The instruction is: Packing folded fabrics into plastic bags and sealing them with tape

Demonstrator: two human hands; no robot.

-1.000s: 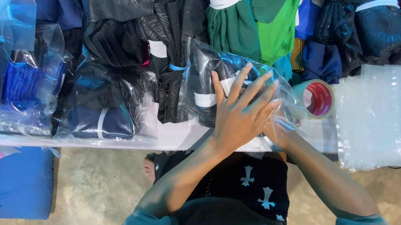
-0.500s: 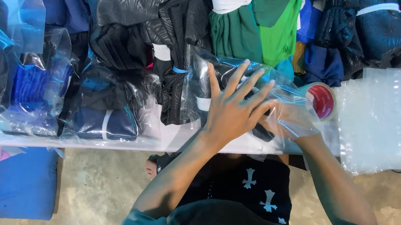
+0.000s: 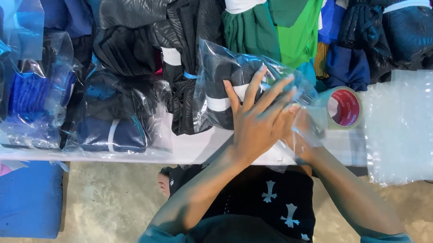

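Note:
A clear plastic bag (image 3: 219, 71) with a dark folded garment (image 3: 216, 104) banded in white lies on the white table (image 3: 195, 147) in front of me. My left hand (image 3: 259, 121) presses flat on top of the bag, fingers spread. My right hand (image 3: 303, 132) sits just right of it at the bag's open end, wrapped in the loose plastic and gripping it. The left hand partly covers the right one.
A roll of tape with a red core (image 3: 344, 108) stands right of my hands. A stack of empty clear bags (image 3: 411, 123) lies further right. Bagged dark and blue garments (image 3: 111, 125) fill the left; folded green and black clothes (image 3: 292, 31) line the back. A blue object (image 3: 16, 199) is on the floor.
My left hand stays pressed on the bag and shifts only slightly. The right hand keeps working at the bag's open end.

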